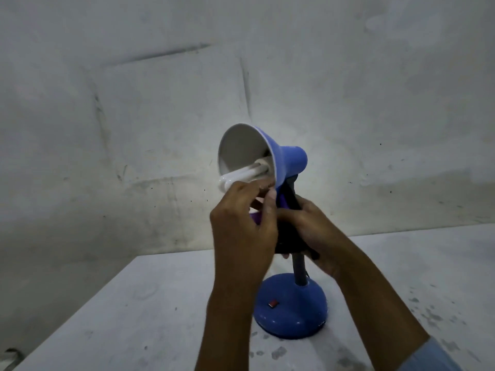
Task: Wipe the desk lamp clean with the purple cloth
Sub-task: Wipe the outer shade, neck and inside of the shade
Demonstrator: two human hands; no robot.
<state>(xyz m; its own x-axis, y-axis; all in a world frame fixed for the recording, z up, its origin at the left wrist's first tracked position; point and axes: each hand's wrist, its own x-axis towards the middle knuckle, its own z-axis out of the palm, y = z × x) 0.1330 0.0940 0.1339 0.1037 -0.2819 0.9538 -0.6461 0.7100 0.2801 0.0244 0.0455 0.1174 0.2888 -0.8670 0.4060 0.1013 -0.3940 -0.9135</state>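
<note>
While the desk lamp (290, 309) stands on the white table (134, 317) with its shade (278, 159) tipped to the left, both hands are bunched just under the shade's lower rim. The left hand (241, 226) is raised in front of the bulb (241, 178), its fingers curled and pinching something near the rim; a bit of purple cloth (255, 218) shows below those fingers, so it looks as if this hand grips the cloth, though most of the fabric is hidden. More purple peeks out beside the dark neck (290, 196) of the lamp. The right hand (313, 231) is wrapped around that neck just above the stem (298, 271), holding the lamp steady.

Judging by this, the step in hand is wiping the shade, with the cloth being gathered or set against the lower rim and the bulb. The base (292, 317) with its red switch (273, 303) seems untouched so far.

The next move probably calls for a light, even rub around the rim and inside the shade. The bulb sticks out past the rim and is fragile, so pressure there should stay gentle, and the right hand needs a firm hold so the lamp does not tip.
</note>
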